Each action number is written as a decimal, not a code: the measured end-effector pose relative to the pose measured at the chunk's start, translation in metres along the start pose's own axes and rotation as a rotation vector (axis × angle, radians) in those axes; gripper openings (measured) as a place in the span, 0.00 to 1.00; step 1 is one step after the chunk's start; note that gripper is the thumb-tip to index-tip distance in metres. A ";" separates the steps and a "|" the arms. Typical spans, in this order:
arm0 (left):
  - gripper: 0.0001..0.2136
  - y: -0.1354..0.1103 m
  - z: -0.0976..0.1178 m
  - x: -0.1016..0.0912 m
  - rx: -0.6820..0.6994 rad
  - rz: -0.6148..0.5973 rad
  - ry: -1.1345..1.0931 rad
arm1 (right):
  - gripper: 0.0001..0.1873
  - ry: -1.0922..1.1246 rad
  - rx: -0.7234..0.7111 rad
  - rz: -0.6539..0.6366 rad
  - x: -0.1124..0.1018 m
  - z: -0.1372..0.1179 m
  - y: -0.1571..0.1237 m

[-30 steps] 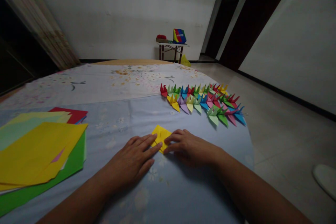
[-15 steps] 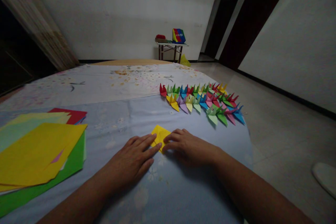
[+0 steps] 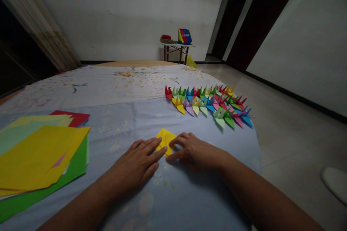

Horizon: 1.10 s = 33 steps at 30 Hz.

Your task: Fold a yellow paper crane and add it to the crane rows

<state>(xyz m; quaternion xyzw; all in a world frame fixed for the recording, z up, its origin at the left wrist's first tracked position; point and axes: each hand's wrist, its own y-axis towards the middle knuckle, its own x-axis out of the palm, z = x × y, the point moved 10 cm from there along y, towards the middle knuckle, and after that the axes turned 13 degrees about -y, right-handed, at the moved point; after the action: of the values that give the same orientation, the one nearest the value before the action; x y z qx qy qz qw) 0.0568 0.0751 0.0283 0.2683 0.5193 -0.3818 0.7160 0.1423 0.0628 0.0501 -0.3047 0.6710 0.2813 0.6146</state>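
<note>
A small folded square of yellow origami paper [image 3: 164, 136] lies on the blue cloth with one corner pointing away from me. My left hand [image 3: 138, 160] rests flat with its fingers stretched out, the fingertips pressing on the paper's left side. At the right edge of the paper is my right hand [image 3: 193, 151], its fingers bent and apart. Its index fingertip touches the paper and its thumb lies by the near corner. The fingers cover the paper's lower edges.
Several rows of coloured paper cranes [image 3: 210, 104] stand at the right on the tablecloth [image 3: 124, 195]. Sheets of coloured paper [image 3: 46, 155], yellow and green among them, are stacked at the left. Beyond the round table, a small side table [image 3: 177, 45] holds a multicoloured bag [image 3: 184, 36].
My right thumb has spread away from the index finger toward the paper's near corner. The left hand and the yellow paper stay in place.
</note>
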 end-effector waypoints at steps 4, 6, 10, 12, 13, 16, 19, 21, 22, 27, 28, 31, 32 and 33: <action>0.20 0.000 -0.001 -0.001 -0.006 0.006 -0.007 | 0.22 0.008 0.006 -0.014 -0.001 0.001 0.000; 0.20 0.000 -0.001 0.000 -0.015 0.006 0.000 | 0.21 0.005 0.002 -0.020 -0.001 0.000 0.000; 0.21 0.001 0.000 0.001 -0.020 -0.006 0.011 | 0.21 0.004 0.008 -0.018 -0.001 0.000 0.001; 0.21 0.001 0.000 0.001 -0.022 -0.012 0.011 | 0.21 0.006 0.011 -0.017 -0.001 0.000 0.002; 0.21 0.001 0.000 0.001 -0.023 -0.013 0.009 | 0.21 0.007 0.010 -0.018 -0.001 0.000 0.002; 0.20 -0.001 0.000 0.000 -0.009 -0.019 -0.012 | 0.20 0.011 0.011 -0.030 -0.001 0.000 0.002; 0.19 -0.003 0.000 -0.002 0.015 -0.017 -0.045 | 0.21 0.017 0.016 -0.036 0.001 0.002 0.001; 0.19 -0.003 0.000 -0.002 0.021 -0.016 -0.059 | 0.22 0.032 0.010 -0.028 0.002 0.003 0.000; 0.19 -0.003 -0.001 -0.002 0.020 -0.016 -0.060 | 0.23 0.043 0.009 -0.022 0.002 0.004 -0.001; 0.20 -0.003 0.000 -0.002 0.025 -0.021 -0.041 | 0.27 0.092 0.021 0.003 0.001 0.008 -0.003; 0.20 -0.003 0.000 -0.002 0.025 -0.021 -0.041 | 0.27 0.097 0.020 0.004 0.000 0.008 -0.003; 0.19 -0.003 0.000 -0.002 0.024 -0.024 -0.040 | 0.26 0.092 0.015 0.003 0.000 0.007 -0.003; 0.19 -0.003 0.000 -0.002 0.024 -0.023 -0.040 | 0.25 0.085 0.014 0.002 0.000 0.007 -0.003; 0.19 -0.003 0.001 -0.002 0.024 -0.022 -0.041 | 0.25 0.077 0.015 0.000 0.000 0.006 -0.003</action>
<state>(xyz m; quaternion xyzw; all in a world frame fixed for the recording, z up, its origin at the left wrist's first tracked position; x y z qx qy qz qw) 0.0546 0.0737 0.0303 0.2633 0.5029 -0.4012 0.7188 0.1487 0.0656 0.0499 -0.3109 0.6961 0.2644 0.5907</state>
